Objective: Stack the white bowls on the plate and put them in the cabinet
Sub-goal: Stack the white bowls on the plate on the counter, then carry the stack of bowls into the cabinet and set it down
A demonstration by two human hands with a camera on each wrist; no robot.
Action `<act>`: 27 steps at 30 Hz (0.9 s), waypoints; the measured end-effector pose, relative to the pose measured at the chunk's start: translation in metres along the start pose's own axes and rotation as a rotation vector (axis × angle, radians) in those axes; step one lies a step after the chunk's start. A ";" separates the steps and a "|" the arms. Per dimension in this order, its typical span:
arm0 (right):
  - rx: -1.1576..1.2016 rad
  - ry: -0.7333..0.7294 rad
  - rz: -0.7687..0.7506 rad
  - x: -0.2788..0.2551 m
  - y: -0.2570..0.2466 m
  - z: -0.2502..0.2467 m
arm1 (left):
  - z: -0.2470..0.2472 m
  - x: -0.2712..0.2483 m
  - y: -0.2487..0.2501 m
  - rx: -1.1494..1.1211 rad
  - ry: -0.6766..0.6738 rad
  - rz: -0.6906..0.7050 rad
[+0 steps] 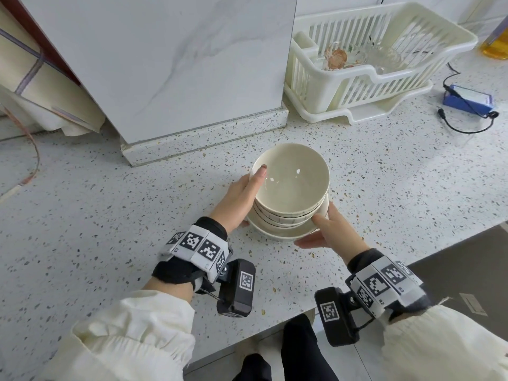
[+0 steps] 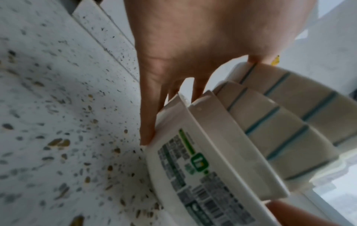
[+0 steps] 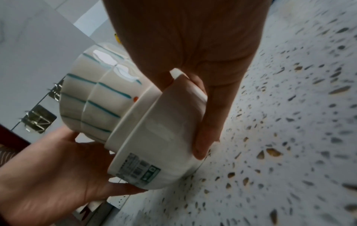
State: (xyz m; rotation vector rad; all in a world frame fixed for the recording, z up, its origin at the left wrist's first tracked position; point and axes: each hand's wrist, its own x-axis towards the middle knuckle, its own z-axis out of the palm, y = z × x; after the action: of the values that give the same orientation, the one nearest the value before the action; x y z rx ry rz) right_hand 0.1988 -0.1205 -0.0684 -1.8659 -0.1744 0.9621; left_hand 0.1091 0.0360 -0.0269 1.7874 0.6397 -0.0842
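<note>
Right now the white bowls sit nested one inside another on the plate, and the whole pile is between the two hands, close to the front edge of the counter. The left hand is on the left side of the pile. Its thumb hooks over the rim of the top bowl, and its fingers reach down under the plate's edge. The right hand is on the right side, with its thumb on top of the plate's rim and its fingers curled under the plate. So both hands grip the pile, one on each side, and neither is nearer than the other.

In the wrist views the plate looks tipped a little off the counter, though it is hard to tell if it is fully lifted. The pile stands tall, straight up from the plate, so it looks like it must stay level as it rises, or the bowls could slide.

The cabinet is not clearly in view, so which way the pile must go cannot be told. A dish rack stands at the back right of the counter, well apart from the hands.
</note>
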 end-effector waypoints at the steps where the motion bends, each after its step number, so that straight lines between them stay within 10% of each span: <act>1: 0.012 -0.002 -0.006 0.000 0.000 0.000 | 0.001 0.000 0.001 -0.009 -0.013 0.002; 14: 0.065 0.162 -0.029 -0.041 0.038 -0.041 | 0.045 -0.010 0.022 0.007 -0.223 -0.149; 27: 0.198 0.381 -0.026 -0.141 0.143 -0.180 | 0.219 -0.048 0.072 0.135 -0.393 -0.140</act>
State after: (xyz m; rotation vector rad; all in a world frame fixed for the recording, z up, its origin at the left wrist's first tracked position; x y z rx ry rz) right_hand 0.1861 -0.3892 -0.0742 -1.8190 0.1227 0.5682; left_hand 0.1595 -0.1938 -0.0166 1.7856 0.4808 -0.5710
